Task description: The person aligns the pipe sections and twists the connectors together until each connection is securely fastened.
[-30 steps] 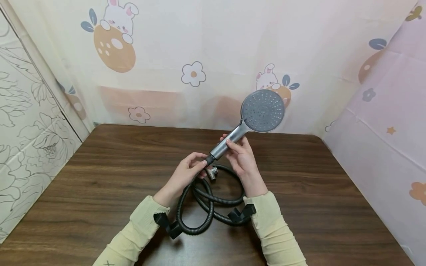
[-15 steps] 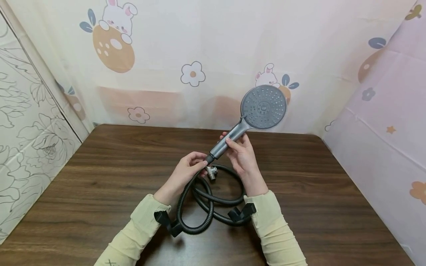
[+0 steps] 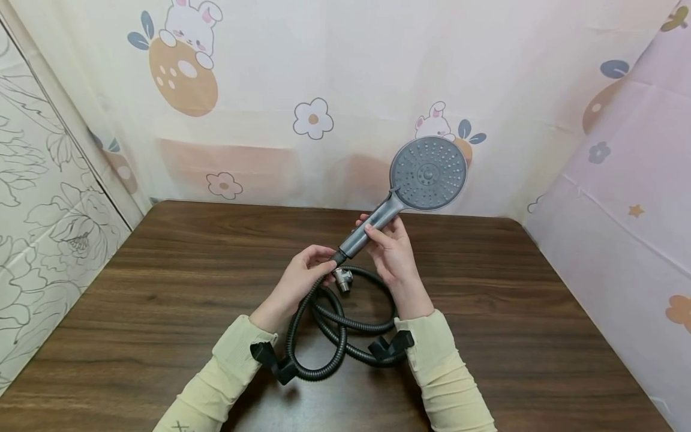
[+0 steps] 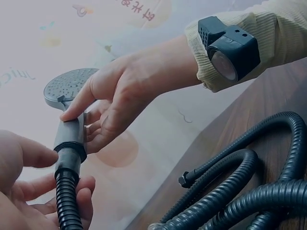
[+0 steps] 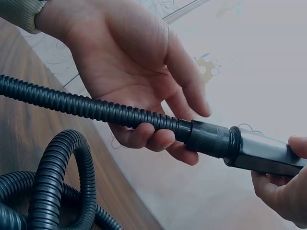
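In the head view a grey handheld shower head (image 3: 429, 173) is raised above the table, its round nozzle face up and to the right. The right hand (image 3: 395, 258) grips its silver handle (image 3: 364, 233), thumb on the front. The left hand (image 3: 302, 276) holds the black ribbed hose (image 5: 96, 109) just below the handle. Its fingers curl under the hose, and the thumb is close to the dark knurled connector (image 5: 208, 139). That connector meets the handle's end, as the left wrist view also shows. A small silver fitting (image 3: 343, 279) appears just beneath the left fingertips.
The rest of the hose lies in loops on the brown wooden table (image 3: 162, 312), between the forearms. A hex-shaped hose end (image 4: 184, 179) shows in the left wrist view. Black wrist cameras sit close to the hose loops. A patterned curtain (image 3: 259, 60) hangs behind the table.
The shower head has tilted slightly upward, so its nozzle face looks a little higher and larger. Both hands stay almost in the same place with the same holds.
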The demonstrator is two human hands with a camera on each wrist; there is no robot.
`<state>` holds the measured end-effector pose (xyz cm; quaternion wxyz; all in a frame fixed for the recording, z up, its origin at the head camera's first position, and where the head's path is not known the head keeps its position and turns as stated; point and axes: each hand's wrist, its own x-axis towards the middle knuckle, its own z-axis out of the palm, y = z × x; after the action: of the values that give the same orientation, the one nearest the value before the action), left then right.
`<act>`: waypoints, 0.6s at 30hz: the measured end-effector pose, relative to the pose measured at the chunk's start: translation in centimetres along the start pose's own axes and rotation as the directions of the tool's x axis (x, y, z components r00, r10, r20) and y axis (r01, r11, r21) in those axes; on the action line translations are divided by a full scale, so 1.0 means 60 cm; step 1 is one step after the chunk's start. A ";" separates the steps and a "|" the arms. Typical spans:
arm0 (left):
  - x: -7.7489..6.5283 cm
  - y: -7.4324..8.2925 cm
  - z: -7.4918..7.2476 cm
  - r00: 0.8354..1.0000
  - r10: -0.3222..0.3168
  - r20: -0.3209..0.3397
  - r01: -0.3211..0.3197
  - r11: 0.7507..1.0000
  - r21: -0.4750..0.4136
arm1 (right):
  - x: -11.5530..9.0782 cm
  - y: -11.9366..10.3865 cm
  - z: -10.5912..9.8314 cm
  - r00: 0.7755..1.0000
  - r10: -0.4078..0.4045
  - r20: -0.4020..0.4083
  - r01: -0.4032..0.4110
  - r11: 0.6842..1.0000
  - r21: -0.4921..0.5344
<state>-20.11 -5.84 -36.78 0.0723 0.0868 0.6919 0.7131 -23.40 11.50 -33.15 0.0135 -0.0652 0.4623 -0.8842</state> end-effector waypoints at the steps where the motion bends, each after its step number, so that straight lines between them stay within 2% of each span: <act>1: 0.000 0.000 -0.001 1.000 0.001 0.007 -0.001 1.000 0.001 | 0.000 0.000 0.000 1.000 -0.001 -0.003 0.001 1.000 -0.003; 8: 0.002 -0.005 -0.006 0.999 0.017 0.039 -0.017 1.000 0.001 | 0.001 0.001 0.001 1.000 0.004 -0.010 -0.004 1.000 -0.019; 18: 0.001 -0.003 0.000 1.000 0.012 -0.021 -0.013 1.000 -0.027 | 0.000 0.001 0.000 1.000 0.004 -0.005 -0.004 1.000 -0.029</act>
<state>-20.19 -5.83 -36.94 0.0619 0.0829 0.6823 0.7238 -23.38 11.49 -33.22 0.0133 -0.0625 0.4755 -0.8774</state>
